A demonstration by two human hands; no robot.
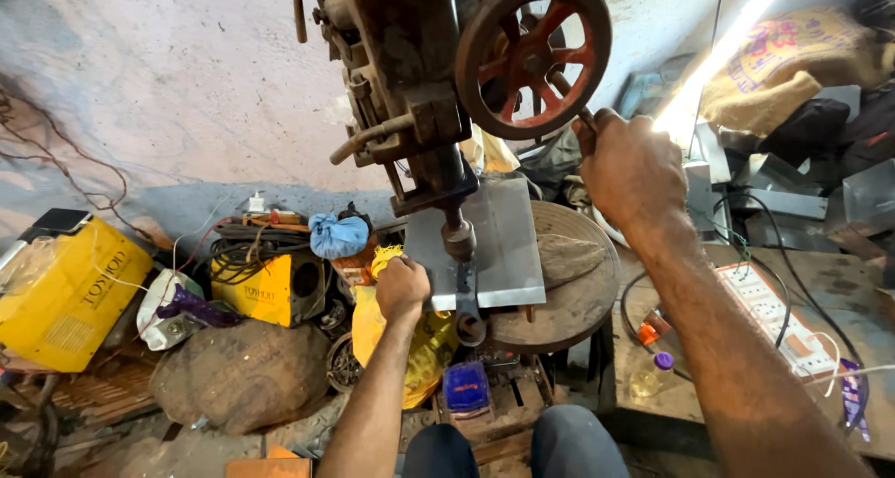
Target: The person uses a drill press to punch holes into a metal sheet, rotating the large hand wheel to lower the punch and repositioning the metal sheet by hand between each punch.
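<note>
This is a small metalworking workshop. A worn pillar drill with a red-spoked feed wheel stands at centre. Yellow welding machines sit left, cables and scrap metal lie against rough plaster walls.

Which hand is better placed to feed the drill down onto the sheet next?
Probably the right hand: it already grips the handle of the red feed wheel. The left hand is pinning the metal sheet at its edge under the drill chuck, so it should stay there.
</note>
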